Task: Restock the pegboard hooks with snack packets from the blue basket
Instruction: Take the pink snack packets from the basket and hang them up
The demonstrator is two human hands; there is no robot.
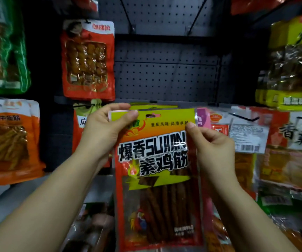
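Snack packet: glossy plastic film, clear window. Pegboard: matt grey perforated metal. Hooks: thin wire.

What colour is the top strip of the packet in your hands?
Yellow-green, on the packet; head view.

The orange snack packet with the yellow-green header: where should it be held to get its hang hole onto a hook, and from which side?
Hold the snack packet by the top corners of its flat header, one hand from each side, as the left hand and right hand pinch it now. That probably keeps the hang hole in the centre uncovered and the pack hanging straight and facing the pegboard.
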